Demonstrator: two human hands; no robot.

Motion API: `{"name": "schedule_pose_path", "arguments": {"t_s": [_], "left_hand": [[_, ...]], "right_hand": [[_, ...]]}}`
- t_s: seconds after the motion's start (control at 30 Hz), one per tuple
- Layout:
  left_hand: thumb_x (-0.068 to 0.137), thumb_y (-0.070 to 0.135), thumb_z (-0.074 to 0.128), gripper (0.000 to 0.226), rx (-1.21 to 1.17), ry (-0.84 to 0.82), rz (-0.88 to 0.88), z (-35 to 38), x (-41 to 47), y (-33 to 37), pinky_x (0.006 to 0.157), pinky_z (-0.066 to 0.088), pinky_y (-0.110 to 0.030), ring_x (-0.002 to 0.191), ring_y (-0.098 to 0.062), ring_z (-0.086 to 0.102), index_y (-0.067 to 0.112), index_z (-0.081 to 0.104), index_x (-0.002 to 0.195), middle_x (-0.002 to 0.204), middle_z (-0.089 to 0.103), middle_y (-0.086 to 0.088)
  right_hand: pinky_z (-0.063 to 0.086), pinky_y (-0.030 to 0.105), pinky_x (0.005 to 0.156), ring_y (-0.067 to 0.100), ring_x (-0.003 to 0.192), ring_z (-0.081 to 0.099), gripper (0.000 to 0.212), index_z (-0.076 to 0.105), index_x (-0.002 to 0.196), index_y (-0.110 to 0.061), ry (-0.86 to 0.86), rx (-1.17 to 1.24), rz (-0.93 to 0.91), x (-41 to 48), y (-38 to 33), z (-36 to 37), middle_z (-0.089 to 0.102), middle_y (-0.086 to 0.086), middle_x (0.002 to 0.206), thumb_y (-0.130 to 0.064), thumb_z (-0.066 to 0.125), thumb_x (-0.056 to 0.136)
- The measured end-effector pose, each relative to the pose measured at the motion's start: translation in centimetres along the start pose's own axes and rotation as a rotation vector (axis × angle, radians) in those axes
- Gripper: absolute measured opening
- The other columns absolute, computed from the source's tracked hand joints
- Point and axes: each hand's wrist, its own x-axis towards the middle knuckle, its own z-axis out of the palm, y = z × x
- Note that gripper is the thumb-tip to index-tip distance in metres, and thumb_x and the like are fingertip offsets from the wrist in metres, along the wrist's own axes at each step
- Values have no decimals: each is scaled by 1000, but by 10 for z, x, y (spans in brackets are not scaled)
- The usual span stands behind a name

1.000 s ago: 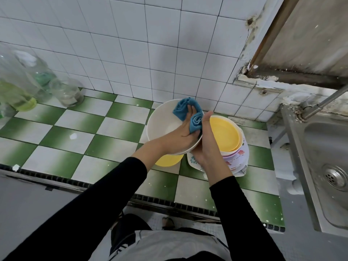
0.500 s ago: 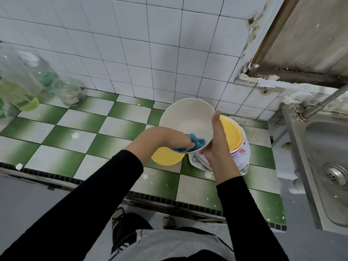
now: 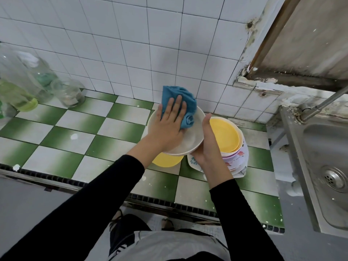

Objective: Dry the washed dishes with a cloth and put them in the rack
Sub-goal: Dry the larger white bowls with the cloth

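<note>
The white round bowl (image 3: pixel 190 136), the dish being dried, was held in the air above the green-and-white checked tile counter (image 3: pixel 84 140), tilted with its inside towards the person. The right hand (image 3: pixel 207 146) gripped it at its right rim, thumb up along the edge; the fingers behind it were hidden. The left hand (image 3: pixel 169 127) lay flat, fingers straight, pressing the crumpled blue cloth (image 3: pixel 180 98) against the bowl's inside at the far left, with part of the cloth bunched over the far rim.

Just to the right stood a stack of dishes topped by a yellow plastic plate (image 3: pixel 224 136) over floral-patterned bowls (image 3: pixel 237 157). Another yellow dish (image 3: pixel 165 161) sat on the counter directly under the held bowl. A steel sink (image 3: pixel 323 157) was at the far right, and a glass jar (image 3: pixel 69 93) stood far left against the wall. No rack was in view.

The main risk, as I judged it, was the one-sided grip: a wet rim held by one hand, with the other pushing on the opposite side, could lever the bowl loose. It would then fall onto the yellow dish or knock the stack, which looked unevenly piled. The loose cloth could also slip off the rim.
</note>
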Motion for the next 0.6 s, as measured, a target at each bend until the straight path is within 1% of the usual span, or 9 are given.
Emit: {"name": "schedule_pose_path", "arguments": {"t_s": [0.1, 0.17, 0.2, 0.23, 0.3, 0.4, 0.47, 0.53, 0.6], "left_hand": [[102, 47, 26, 75, -267, -94, 177, 6, 2, 10, 119, -14, -42, 144, -20, -30, 14, -19, 152, 159, -27, -8], [101, 52, 21, 74, -397, -192, 252, 9, 2, 12, 119, -13, -39, 143, -15, -29, 17, -18, 153, 160, -26, -5], [102, 51, 21, 71, -404, -245, 270, 11, 3, 11, 120, -13, -40, 146, -15, -25, 20, -17, 154, 160, -25, -3], [104, 49, 20, 68, -368, -291, 275, 11, 4, 9, 120, -13, -41, 148, -15, -21, 23, -16, 154, 161, -23, -1], [104, 48, 18, 64, -197, -345, 243, 12, 2, 6, 119, -14, -46, 149, -18, -18, 26, -16, 154, 162, -21, 2], [103, 49, 16, 66, 85, -330, 66, 14, -3, 5, 117, -18, -50, 149, -22, -19, 23, -16, 154, 162, -18, 2], [102, 48, 15, 66, 260, -312, -39, 12, -6, 6, 117, -18, -52, 149, -23, -18, 19, -10, 156, 163, -14, 1], [101, 48, 13, 64, 309, -335, -45, 5, -6, 8, 117, -17, -52, 150, -22, -15, 21, -2, 157, 164, -8, 2], [101, 47, 14, 59, 212, -379, 45, -5, -4, 7, 117, -17, -52, 151, -20, -3, 25, 16, 156, 164, 10, 2]], "right_hand": [[39, 56, 113, 30, 129, 58, 87, 54, 141, -15, 48, 34, -11, 1, 2, 6, 62, 12, 137, -70, 69, 75], [42, 54, 112, 28, 124, 62, 83, 57, 137, -14, 100, 48, -14, 2, 0, 7, 67, 11, 131, -67, 69, 74], [44, 53, 110, 27, 122, 63, 83, 57, 136, -14, 120, 53, -8, 3, 0, 6, 68, 11, 129, -67, 68, 74], [46, 54, 108, 27, 121, 64, 85, 57, 136, -14, 131, 52, -1, 3, 0, 5, 68, 11, 128, -67, 69, 72], [48, 55, 106, 29, 119, 65, 88, 56, 136, -15, 132, 28, -3, 3, 1, 1, 67, 12, 128, -69, 71, 69], [50, 58, 101, 33, 120, 64, 93, 55, 135, -17, 100, -61, -30, 2, 0, -1, 66, 14, 129, -73, 78, 64], [53, 58, 96, 34, 117, 65, 91, 56, 134, -21, 120, -97, -68, 0, -1, 1, 66, 15, 128, -71, 80, 62], [55, 59, 93, 35, 113, 66, 79, 57, 132, -21, 175, -74, -107, -1, -4, 1, 67, 14, 125, -64, 75, 69], [57, 57, 90, 36, 112, 66, 73, 58, 131, -22, 243, -40, -149, -3, -7, -2, 66, 13, 125, -64, 70, 72]]}}
